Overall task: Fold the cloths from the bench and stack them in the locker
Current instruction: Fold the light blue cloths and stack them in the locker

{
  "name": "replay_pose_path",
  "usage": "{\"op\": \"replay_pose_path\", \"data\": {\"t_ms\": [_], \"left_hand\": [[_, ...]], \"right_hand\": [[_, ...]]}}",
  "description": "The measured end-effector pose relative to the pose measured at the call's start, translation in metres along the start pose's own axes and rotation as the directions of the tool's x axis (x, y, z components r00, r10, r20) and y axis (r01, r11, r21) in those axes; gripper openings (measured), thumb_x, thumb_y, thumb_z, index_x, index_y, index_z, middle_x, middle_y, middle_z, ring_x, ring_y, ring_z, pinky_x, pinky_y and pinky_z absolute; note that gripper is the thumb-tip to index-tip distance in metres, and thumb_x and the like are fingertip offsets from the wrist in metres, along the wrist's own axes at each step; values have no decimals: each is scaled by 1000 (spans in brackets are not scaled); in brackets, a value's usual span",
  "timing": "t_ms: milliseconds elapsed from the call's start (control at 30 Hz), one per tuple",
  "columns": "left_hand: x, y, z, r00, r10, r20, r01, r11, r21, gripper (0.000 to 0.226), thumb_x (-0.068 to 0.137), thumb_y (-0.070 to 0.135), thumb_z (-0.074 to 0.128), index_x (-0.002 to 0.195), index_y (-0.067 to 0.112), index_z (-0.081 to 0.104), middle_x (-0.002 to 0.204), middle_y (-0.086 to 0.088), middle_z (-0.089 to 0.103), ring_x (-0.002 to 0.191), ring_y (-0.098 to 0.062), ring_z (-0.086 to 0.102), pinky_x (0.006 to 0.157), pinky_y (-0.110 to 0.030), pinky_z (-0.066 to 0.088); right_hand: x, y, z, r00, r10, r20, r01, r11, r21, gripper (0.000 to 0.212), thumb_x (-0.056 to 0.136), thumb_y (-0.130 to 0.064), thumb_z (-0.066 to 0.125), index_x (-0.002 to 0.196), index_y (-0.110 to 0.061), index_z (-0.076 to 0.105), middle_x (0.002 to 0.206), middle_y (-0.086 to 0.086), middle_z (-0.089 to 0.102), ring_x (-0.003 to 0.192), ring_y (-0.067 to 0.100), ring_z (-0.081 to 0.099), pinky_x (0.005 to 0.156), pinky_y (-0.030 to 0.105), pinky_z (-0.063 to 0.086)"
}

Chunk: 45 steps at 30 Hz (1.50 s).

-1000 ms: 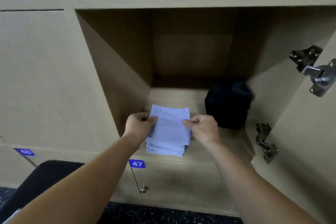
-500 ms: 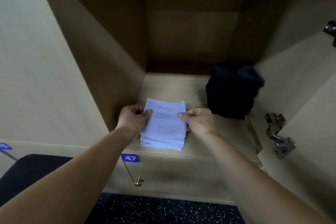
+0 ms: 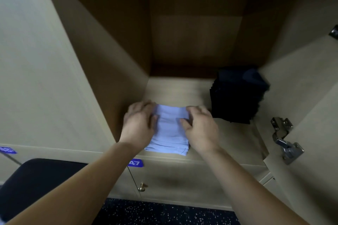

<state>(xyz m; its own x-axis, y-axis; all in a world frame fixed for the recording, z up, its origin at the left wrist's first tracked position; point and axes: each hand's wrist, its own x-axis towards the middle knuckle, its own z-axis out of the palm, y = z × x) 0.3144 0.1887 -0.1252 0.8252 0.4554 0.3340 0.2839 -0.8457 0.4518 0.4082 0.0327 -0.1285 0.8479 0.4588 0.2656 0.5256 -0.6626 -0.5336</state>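
Note:
A stack of folded light blue cloths [image 3: 169,131] lies on the floor of the open wooden locker [image 3: 182,87], near its front edge. My left hand [image 3: 140,121] lies flat along the stack's left side, fingers spread and pointing inward. My right hand [image 3: 200,124] rests on the stack's right side, fingers loosely extended over the top cloth. Neither hand pinches the cloth now. A stack of dark navy folded cloths [image 3: 237,97] stands at the locker's back right, apart from the blue stack.
The open locker door with metal hinges [image 3: 284,139] stands at the right. Below is a closed door with a brass knob [image 3: 141,187] and a blue "47" label [image 3: 135,163]. A dark bench [image 3: 36,184] sits at the lower left over a speckled floor.
Both hands have let go of their pinch on the top cloth and now lie flat on the stack's sides. The stack rests lower and deeper on the locker floor; the camera moved closer.

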Motion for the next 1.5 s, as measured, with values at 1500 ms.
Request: {"op": "replay_pose_path", "data": {"t_ms": [1500], "left_hand": [[-302, -39, -254, 925, -380, 16, 356, 880, 315, 69, 94, 61, 42, 149, 20, 37, 156, 2, 34, 140, -21, 37, 111, -34, 34]], "right_hand": [[-203, -179, -77, 885, -341, 316, 385, 919, -86, 50, 97, -43, 45, 142, -20, 39, 134, 5, 54, 124, 26, 46, 96, 36, 38]]}}
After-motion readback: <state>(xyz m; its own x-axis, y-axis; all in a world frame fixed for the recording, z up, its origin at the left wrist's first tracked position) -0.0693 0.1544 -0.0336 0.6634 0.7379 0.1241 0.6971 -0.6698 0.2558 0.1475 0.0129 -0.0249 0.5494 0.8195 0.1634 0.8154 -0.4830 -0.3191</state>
